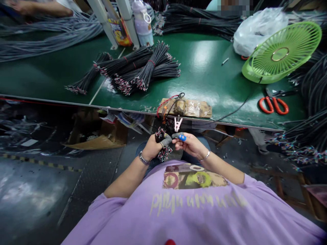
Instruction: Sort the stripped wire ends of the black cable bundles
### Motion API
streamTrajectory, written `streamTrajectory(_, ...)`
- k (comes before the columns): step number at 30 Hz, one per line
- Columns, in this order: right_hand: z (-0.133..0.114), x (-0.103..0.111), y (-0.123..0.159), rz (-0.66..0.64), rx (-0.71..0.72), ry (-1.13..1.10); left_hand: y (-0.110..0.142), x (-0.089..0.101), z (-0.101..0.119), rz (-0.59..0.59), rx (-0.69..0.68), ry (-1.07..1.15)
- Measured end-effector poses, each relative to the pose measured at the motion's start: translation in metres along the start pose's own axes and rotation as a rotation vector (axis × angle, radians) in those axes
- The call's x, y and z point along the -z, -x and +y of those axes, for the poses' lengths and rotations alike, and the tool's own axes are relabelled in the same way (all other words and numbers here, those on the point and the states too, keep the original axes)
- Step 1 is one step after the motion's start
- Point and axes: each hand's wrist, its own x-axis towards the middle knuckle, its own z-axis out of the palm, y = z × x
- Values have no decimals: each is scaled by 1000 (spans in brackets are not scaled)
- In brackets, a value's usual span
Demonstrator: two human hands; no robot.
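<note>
On workbench (206,85), cable bundles (153,64) left of desk fan (280,53), scissors (270,104) before fan; wire bundle (165,153) in left hand (154,144).

Bare green tabletop (206,75) lies between the cable bundles (145,68) and green fan (281,52).

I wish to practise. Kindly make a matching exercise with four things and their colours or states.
1. fan
2. clothespin
3. scissors
4. left hand

A. pale pink, near the wooden board
B. gripping a wire bundle
C. bright green, on the table's right side
D. orange-red handles, lying flat

Pairs: 1-C, 2-A, 3-D, 4-B
</note>
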Motion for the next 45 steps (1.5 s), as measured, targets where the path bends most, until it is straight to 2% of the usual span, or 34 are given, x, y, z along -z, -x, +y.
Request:
streamTrajectory(9,0,1,-1,-5,-36,-36,0,1,-4,-47,21,50)
streamTrajectory(14,6,3,-1,-17,-57,-100,1,-2,4,-39,42,70)
streamTrajectory(22,8,0,1,24,-11,-49,1,-2,6,-28,44,74)
streamTrajectory(25,6,-4,3,65,56,86,1,-1,1,-29,29,37)
streamTrajectory(29,-3,-10,7,169,194,419,2,1,0,-55,35,-22)
streamTrajectory(32,-11,-15,8,139,230,704,2,3,7,-160,42,-84)
streamTrajectory(35,-14,-18,5,94,177,861,1,5,13,-303,45,-104)
streamTrajectory(37,-13,-17,3,131,114,817,0,6,15,-314,45,-85)
streamTrajectory(41,-9,-10,-2,246,79,583,2,9,12,-214,78,-3)
streamTrajectory(45,-12,-5,-7,244,53,281,0,11,10,-142,91,148)
